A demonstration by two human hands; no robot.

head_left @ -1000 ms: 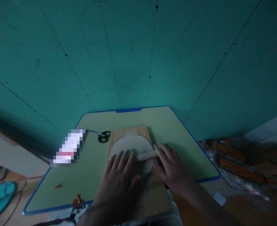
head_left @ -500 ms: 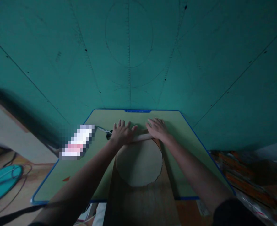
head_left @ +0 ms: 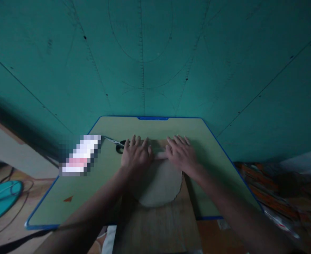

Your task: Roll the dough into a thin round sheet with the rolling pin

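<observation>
Both hands rest on a pale rolling pin (head_left: 161, 155), which lies crosswise on the far part of a thin, round sheet of dough (head_left: 158, 187). The sheet has a ragged edge and lies on a wooden board (head_left: 160, 229). My left hand (head_left: 137, 153) lies over the pin's left part, fingers stretched forward and apart. My right hand (head_left: 181, 152) lies over its right part, fingers also stretched forward. The palms hide both ends of the pin. Beside my left fingers, scissors (head_left: 113, 141) with black handles lie on the table.
The pale table (head_left: 213, 183) has a blue rim and stands against a green wall (head_left: 155, 70) with drawn lines. A pixelated bright phone-like object (head_left: 81, 155) lies at its left. Nearer is a small orange scrap (head_left: 68, 199). The board overhangs the front edge.
The rolling pin and both hands have come slightly nearer to me over the dough. The view has shifted a little, so the table sits higher in the picture.
</observation>
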